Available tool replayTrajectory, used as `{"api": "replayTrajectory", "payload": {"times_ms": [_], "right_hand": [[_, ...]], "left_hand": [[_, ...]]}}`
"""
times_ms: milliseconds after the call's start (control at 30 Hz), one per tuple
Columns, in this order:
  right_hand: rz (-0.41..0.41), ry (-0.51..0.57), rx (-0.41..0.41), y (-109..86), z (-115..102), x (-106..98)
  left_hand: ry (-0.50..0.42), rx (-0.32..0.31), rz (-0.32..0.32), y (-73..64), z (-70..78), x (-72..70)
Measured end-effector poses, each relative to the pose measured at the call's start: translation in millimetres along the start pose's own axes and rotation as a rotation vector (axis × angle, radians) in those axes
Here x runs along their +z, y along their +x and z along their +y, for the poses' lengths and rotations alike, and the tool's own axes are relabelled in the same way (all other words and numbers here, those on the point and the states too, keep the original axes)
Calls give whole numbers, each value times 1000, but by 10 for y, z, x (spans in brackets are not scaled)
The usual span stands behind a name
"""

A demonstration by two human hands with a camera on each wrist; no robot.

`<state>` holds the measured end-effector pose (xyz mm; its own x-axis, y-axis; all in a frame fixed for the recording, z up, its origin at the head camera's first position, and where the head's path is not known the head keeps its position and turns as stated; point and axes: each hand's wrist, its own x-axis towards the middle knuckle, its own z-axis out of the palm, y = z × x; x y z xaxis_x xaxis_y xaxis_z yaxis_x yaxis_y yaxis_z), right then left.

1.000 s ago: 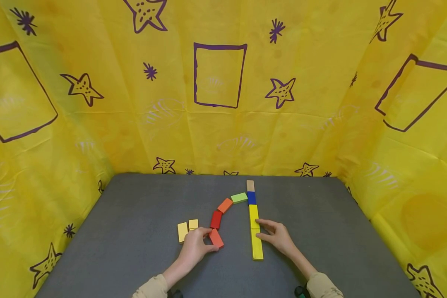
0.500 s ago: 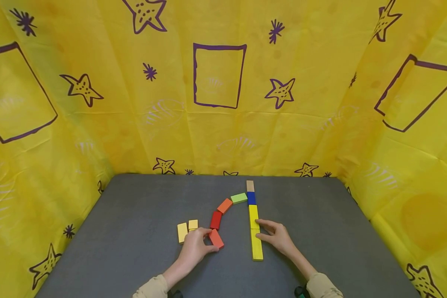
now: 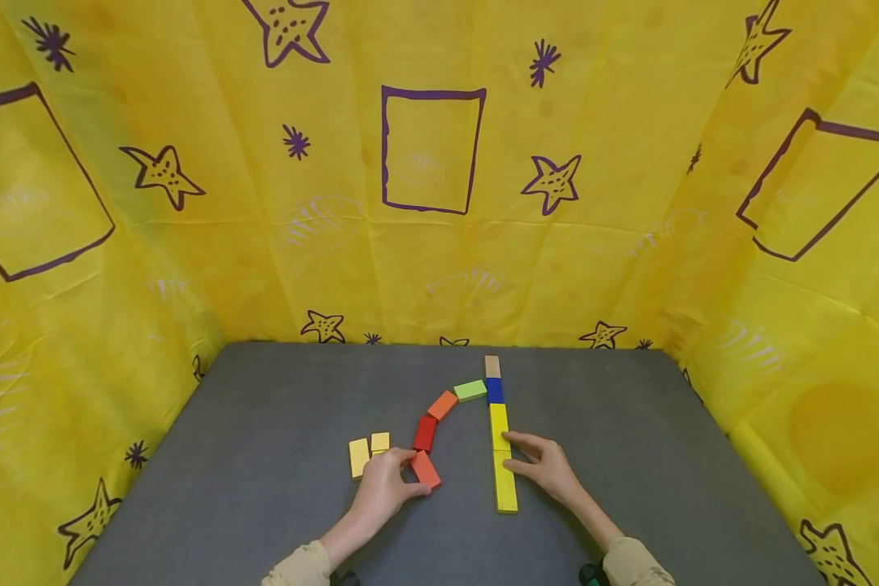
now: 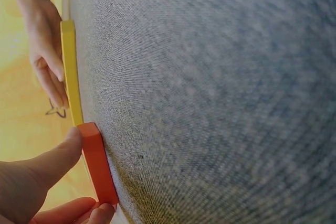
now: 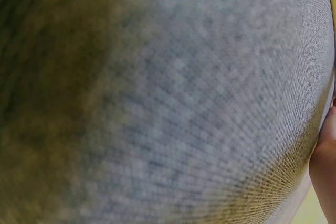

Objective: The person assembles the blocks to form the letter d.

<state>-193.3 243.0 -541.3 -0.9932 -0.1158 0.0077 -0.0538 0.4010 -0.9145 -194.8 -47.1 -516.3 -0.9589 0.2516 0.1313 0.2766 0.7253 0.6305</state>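
Note:
My left hand (image 3: 381, 490) pinches a coral-orange block (image 3: 426, 470) by its ends, thumb at the near end and fingertips at the far one. That block lies at the near end of a curve formed with a red block (image 3: 425, 434), an orange block (image 3: 443, 404) and a light green block (image 3: 470, 391). To the right runs a straight row: a tan block (image 3: 492, 366), a blue block (image 3: 494, 391) and two yellow blocks (image 3: 506, 482). The thumb and index fingertip of my right hand (image 3: 548, 466) rest along the yellow blocks' right side, fingers extended. The right wrist view shows mostly cloth.
Pale yellow blocks (image 3: 359, 458) lie left of my left hand, partly hidden behind it. A dark grey cloth surface (image 3: 278, 391) carries everything. Yellow patterned curtains (image 3: 439, 260) enclose it at the back and both sides.

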Motion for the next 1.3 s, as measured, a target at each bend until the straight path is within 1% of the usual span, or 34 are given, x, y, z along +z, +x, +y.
{"api": "replayTrajectory", "payload": {"times_ms": [200, 267, 367, 433, 567, 667, 700, 800, 900, 1000, 1067, 1133, 1200, 1300], "right_hand": [[-8, -3, -2, -82, -247, -32], [-16, -5, 11, -95, -284, -39], [-20, -7, 15, -100, -298, -39], [-19, -6, 14, -94, -282, -36], [-9, 18, 7, -24, -58, -19], [5, 31, 4, 28, 100, -3], [8, 28, 6, 29, 101, -1], [13, 0, 10, 23, 65, 8], [17, -11, 7, -21, -63, 8], [16, -9, -7, -69, -200, -9], [13, -11, -23, -79, -238, -20], [10, -12, -26, -63, -196, -17], [7, -24, -33, -31, -107, -15], [6, -11, -16, 17, 28, -10]], "left_hand": [[-6, -7, -3, -9, 12, -12], [-7, -7, -1, -14, 15, -23], [-15, 1, 25, -27, 21, -69], [-20, -4, 55, -34, 25, -129], [-11, -42, 145, -23, -10, -299], [-14, -74, 218, -14, -109, -428], [-23, -86, 240, -18, -151, -468], [-64, -146, 274, -46, -288, -553], [-78, -198, 276, -92, -403, -589], [-62, -215, 257, -131, -482, -577], [-51, -218, 242, -151, -518, -550], [-44, -221, 232, -161, -534, -517], [-39, -218, 229, -163, -539, -481], [-35, -200, 231, -159, -537, -440]]}}
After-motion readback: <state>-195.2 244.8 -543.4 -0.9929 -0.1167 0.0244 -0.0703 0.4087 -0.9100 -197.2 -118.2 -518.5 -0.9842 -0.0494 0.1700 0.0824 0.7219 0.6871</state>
